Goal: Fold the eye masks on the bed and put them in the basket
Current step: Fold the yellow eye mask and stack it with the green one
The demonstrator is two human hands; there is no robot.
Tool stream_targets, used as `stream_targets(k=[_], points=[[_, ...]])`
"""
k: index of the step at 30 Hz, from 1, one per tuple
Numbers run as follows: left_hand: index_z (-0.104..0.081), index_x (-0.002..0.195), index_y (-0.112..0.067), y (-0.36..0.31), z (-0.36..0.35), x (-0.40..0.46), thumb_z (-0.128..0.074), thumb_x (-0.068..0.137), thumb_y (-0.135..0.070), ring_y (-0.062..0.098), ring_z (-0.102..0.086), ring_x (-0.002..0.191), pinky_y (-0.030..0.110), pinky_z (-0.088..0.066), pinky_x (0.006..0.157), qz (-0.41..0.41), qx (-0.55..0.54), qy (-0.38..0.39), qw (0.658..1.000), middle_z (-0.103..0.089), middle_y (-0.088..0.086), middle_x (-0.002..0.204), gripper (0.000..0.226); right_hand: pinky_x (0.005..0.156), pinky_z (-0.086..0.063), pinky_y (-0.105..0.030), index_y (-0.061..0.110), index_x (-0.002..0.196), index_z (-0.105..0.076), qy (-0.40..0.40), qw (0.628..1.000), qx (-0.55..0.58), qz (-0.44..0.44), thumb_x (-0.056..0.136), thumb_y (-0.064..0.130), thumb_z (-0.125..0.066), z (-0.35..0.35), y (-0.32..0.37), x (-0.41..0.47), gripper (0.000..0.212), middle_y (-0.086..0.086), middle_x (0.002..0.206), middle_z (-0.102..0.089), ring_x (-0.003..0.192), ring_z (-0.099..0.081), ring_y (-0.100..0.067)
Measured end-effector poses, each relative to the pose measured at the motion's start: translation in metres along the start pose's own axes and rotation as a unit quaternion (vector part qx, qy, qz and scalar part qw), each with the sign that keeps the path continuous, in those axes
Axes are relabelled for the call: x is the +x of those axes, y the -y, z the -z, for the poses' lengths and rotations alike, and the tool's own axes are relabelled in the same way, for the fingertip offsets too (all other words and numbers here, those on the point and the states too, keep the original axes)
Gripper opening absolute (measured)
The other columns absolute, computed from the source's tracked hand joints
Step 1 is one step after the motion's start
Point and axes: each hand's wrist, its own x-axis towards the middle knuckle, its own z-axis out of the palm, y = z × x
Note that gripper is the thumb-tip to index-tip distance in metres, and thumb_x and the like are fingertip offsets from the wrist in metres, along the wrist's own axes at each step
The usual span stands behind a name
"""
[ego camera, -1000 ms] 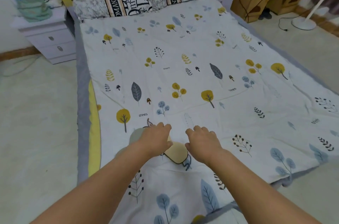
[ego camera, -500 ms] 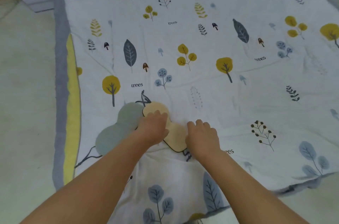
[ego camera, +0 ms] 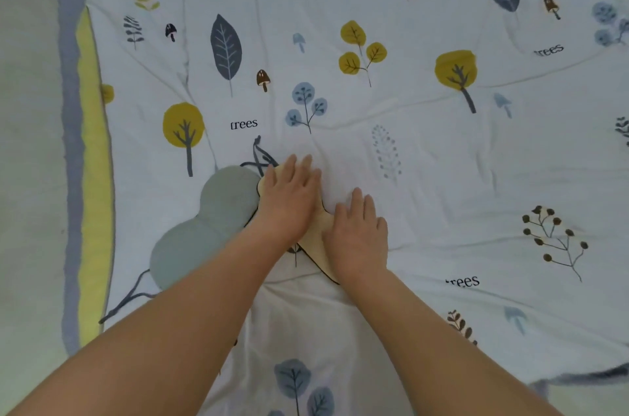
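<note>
A white leaf-printed bedspread (ego camera: pixel 425 157) is filling most of the frame. At lower centre-left a grey-green eye mask (ego camera: pixel 207 228) is lying flat, its edge touching a tan eye mask (ego camera: pixel 315 238). The left hand (ego camera: pixel 289 201) and right hand (ego camera: pixel 357 235) are pressing flat on the tan one, fingers extended, gripping nothing.

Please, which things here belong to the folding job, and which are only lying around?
For the job:
beige eye mask, under both flat hands
grey-green eye mask, waiting beside it
left hand
right hand

Not part of it:
printed bedspread
The basket is not in view.
</note>
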Motion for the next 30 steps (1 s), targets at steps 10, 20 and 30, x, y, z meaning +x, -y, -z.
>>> stream_targets(k=[10,20,30], points=[[-0.055,0.098,-0.004,-0.022,0.036,0.02,-0.053,0.084,-0.02,0.034,-0.057,0.093,0.035,-0.038,0.069,0.036,-0.143,-0.059,0.987,-0.059,0.016,0.102,0.021,0.06,-0.033,-0.034,0.007,0.103,-0.048,-0.084,0.995,0.03,-0.041,0.085,0.0,-0.04,0.045,-0.039,0.021,0.021,-0.015,0.101,-0.061,0.091,-0.059,-0.034],[-0.047,0.115,-0.011,-0.049,0.028,0.03,-0.054,0.077,-0.021,0.022,-0.049,0.078,0.032,-0.038,0.065,0.105,-0.316,-0.05,0.942,-0.063,0.01,0.097,0.04,0.069,-0.042,-0.037,0.007,0.11,-0.042,-0.059,0.966,0.171,-0.186,0.08,0.015,-0.049,0.077,-0.103,0.038,0.032,-0.015,0.099,-0.059,0.088,-0.056,-0.034],[-0.058,0.084,-0.019,-0.053,0.041,0.022,-0.05,0.09,-0.032,0.017,-0.054,0.069,0.032,-0.049,0.06,0.091,-0.611,-0.037,0.785,-0.057,-0.003,0.075,0.017,0.071,-0.053,-0.036,0.024,0.102,-0.054,-0.13,0.856,0.493,-0.083,0.081,0.025,-0.061,0.077,-0.056,0.012,0.022,0.006,0.083,-0.062,0.077,-0.063,-0.019]])
